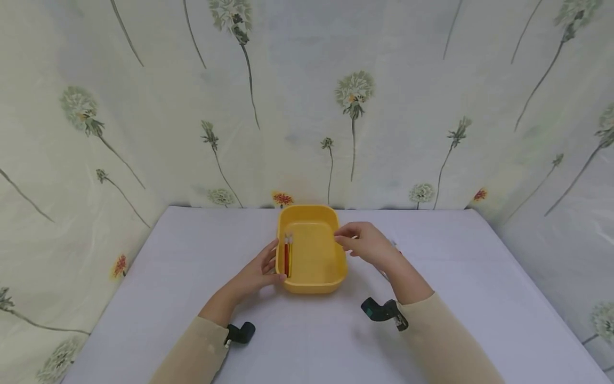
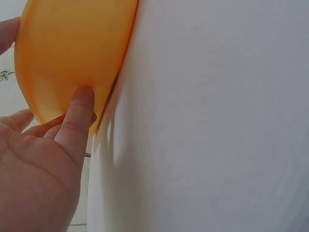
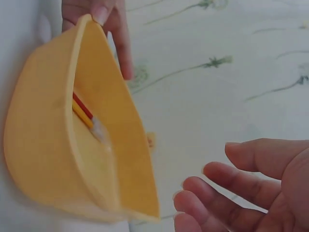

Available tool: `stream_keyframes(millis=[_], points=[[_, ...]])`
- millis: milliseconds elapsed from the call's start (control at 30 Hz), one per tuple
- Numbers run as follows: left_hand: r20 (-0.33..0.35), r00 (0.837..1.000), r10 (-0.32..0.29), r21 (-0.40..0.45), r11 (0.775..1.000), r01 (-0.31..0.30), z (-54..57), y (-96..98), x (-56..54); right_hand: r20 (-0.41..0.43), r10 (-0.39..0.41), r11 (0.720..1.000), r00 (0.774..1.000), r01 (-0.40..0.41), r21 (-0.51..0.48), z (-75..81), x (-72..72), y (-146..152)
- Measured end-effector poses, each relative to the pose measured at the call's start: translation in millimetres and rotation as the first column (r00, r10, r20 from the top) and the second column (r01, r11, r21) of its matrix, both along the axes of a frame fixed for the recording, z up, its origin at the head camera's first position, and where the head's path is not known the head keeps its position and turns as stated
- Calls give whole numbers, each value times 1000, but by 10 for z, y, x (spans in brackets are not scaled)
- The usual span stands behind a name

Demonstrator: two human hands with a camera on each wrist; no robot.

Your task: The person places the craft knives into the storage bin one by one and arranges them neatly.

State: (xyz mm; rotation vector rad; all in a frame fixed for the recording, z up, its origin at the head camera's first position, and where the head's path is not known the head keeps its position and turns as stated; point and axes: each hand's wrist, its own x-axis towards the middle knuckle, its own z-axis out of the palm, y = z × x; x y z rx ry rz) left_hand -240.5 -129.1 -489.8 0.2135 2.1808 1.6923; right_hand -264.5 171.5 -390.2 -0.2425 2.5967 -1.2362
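Observation:
A yellow plastic tray (image 1: 316, 289) with rounded corners stands on the table. My left hand (image 1: 256, 272) holds its left side, with the thumb over the rim and fingers against the outer wall. In the left wrist view, fingertips touch the orange-looking wall (image 2: 72, 53). Along the left inside of the tray lie a slim red stick (image 1: 286, 260) and a slim yellow stick (image 1: 290, 261), both with pale ends; their kind is unclear. My right hand (image 1: 366, 244) hovers at the right rim, fingers loosely bent. The right wrist view shows nothing in that hand (image 3: 241, 193).
Thin objects (image 1: 384, 275) lie on the table right of the tray, mostly hidden by my right hand and forearm. A white cloth (image 1: 307, 341) covers the table. Behind its far edge hangs a dandelion-patterned curtain (image 1: 288, 106).

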Motion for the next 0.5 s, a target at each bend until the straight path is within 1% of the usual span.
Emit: stream_keyframes(millis=[100,267,367,500], points=[[3,1000,-4,-4,1000,4,7,2,2,-2,-9,1000,1000,9,30,26,33,132],[12,1000,5,-18,1000,-5,12,4,8,-46,3,995,999,1,97,27,75,381],[4,1000,6,-23,1000,-6,12,6,6,-77,11,992,997,-2,125,-18,85,541],[-7,1000,5,-19,1000,-5,14,10,9,-85,-23,988,996,36,151,-130,89,746]])
